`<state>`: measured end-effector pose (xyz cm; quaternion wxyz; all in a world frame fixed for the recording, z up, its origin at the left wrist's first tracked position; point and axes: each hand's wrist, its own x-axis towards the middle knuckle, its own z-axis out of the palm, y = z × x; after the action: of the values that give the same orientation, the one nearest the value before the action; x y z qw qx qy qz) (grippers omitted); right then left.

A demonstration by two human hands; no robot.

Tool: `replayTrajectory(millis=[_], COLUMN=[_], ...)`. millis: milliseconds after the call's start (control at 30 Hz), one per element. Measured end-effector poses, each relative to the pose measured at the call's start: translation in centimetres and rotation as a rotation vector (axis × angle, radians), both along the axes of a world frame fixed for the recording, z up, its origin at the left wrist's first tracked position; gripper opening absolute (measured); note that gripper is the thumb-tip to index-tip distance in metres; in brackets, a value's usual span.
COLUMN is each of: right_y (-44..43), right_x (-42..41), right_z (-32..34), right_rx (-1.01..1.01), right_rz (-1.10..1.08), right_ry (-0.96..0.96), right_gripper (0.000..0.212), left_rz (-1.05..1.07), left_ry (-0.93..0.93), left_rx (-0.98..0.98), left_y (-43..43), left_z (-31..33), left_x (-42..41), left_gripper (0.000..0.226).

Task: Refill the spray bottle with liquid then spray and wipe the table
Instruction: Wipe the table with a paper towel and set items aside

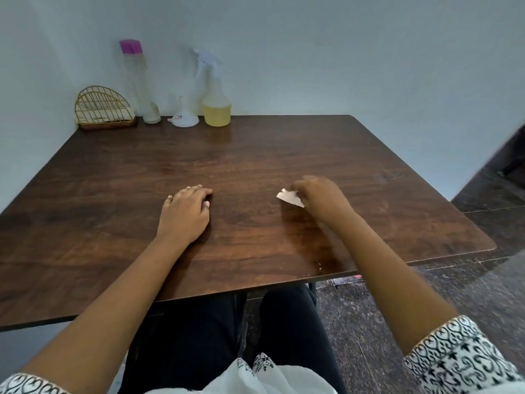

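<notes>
A clear spray bottle [216, 103] with yellowish liquid in its lower part stands at the back of the dark wooden table [255, 155], against the wall. Beside it, to the left, a white funnel [184, 119] rests upside down. A tall clear bottle [140, 83] with a pink cap stands further left. My right hand [321, 199] is closed on a small folded white tissue [289, 198] pressed to the table at centre right; the hand is blurred. My left hand [186, 214] lies flat on the table at centre, fingers together, holding nothing.
A gold wire napkin holder [103, 109] with napkins stands at the table's back left corner. White walls bound the back and left. The table's right edge drops to a dark speckled floor [397, 322]. My lap lies below the near edge.
</notes>
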<state>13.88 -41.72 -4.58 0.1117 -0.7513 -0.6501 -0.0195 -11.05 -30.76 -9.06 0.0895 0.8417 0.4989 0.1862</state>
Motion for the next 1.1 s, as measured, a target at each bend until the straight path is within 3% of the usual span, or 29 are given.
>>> replayTrajectory(millis=[200,333,433,567,667,800,933,1033,1100], right_y=[-6.5,-13.7,-15.6,-15.1,-13.9,-11.6,-9.2,-8.8,-9.6], right_x=[-2.1,-4.4,-4.1,-3.9,-7.4,-14.6,-20.1,-20.3,-18.6], right_z=[-0.6,0.3,0.8,1.0,-0.1,-0.6,-0.2,-0.1,0.3], right_rx=[-0.120,-0.248,-0.189,0.193,0.063,-0.034,0.021,-0.130,-0.122], right_rz=[0.147,0.161,-0.037,-0.395,-0.471,-0.276,-0.030,0.158,0.162], right_ry=[-0.025,0.080,0.157,0.199,0.123,0.133,0.109,0.387,0.582], right_gripper=[0.042,0.042,0.039,0.034,0.034,0.028,0.015,0.031,0.035], left_rz=[0.005,0.001,-0.006,-0.011,-0.013,-0.014,-0.014,-0.018,-0.023], left_ry=[0.016,0.016,0.024,0.024,0.036,0.033,0.017,0.000,-0.010], left_rx=[0.017,0.018,0.021,0.006,0.003,-0.001,0.004,0.007,0.002], left_y=[0.0,-0.1,-0.2,-0.2,-0.3,-0.4,-0.4,-0.4,-0.5], left_z=[-0.2,-0.3,-0.3,-0.3,-0.3,-0.2,-0.3,-0.3,-0.3], left_x=[0.0,0.1,0.1,0.0,-0.1,-0.1,-0.1,-0.2,-0.3], left_gripper=[0.036,0.037,0.037,0.038,0.038,0.039,0.039,0.038,0.038])
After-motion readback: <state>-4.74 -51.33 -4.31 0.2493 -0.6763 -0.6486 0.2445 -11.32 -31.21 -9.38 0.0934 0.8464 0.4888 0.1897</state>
